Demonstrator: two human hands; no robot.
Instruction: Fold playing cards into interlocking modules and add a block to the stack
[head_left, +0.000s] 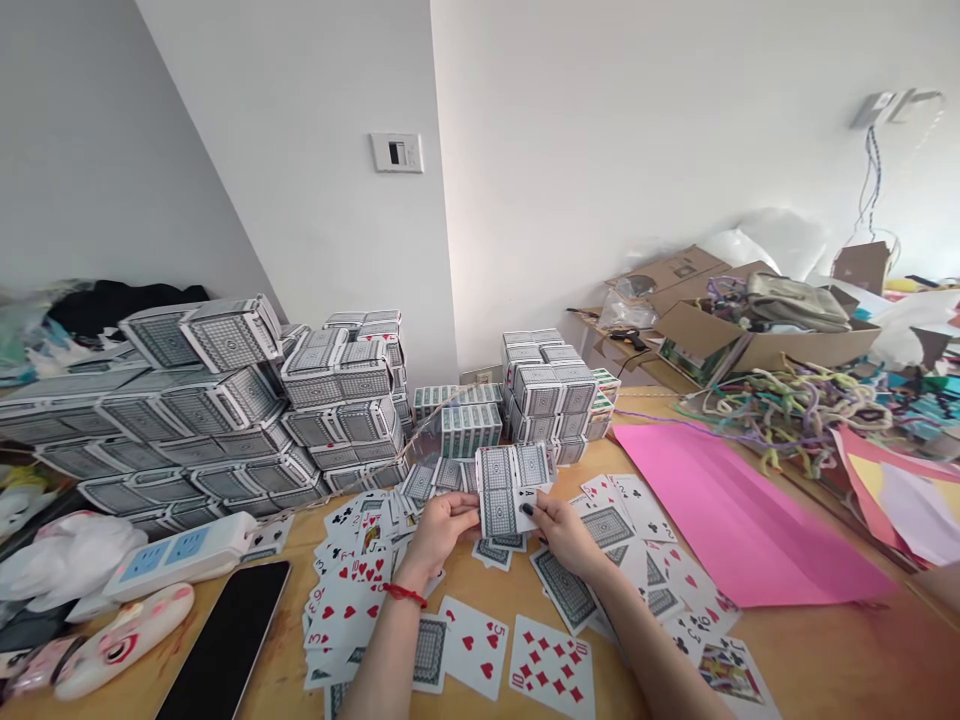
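Note:
Over the middle of the table, my left hand [446, 530] pinches the left edge of a patterned, grey-backed playing card piece [497, 490]. From the other side, the thumb and fingers of my right hand [561, 530] close on an ace [527, 508] set against that piece. Whether the cards are folded into each other there is hard to see. Loose playing cards lie beneath and around both hands, among them a five of hearts [476, 645] and a ten of diamonds [551, 665]. A red string bracelet [405, 596] circles my left wrist.
Blocks built from cards [217, 400] are stacked at the left, with another stack [551, 385] behind my hands. At the left are a power strip [180, 555] and a black phone [225, 640]. Pink paper [735, 520], tangled yarn [817, 405] and a cardboard box [795, 350] occupy the right.

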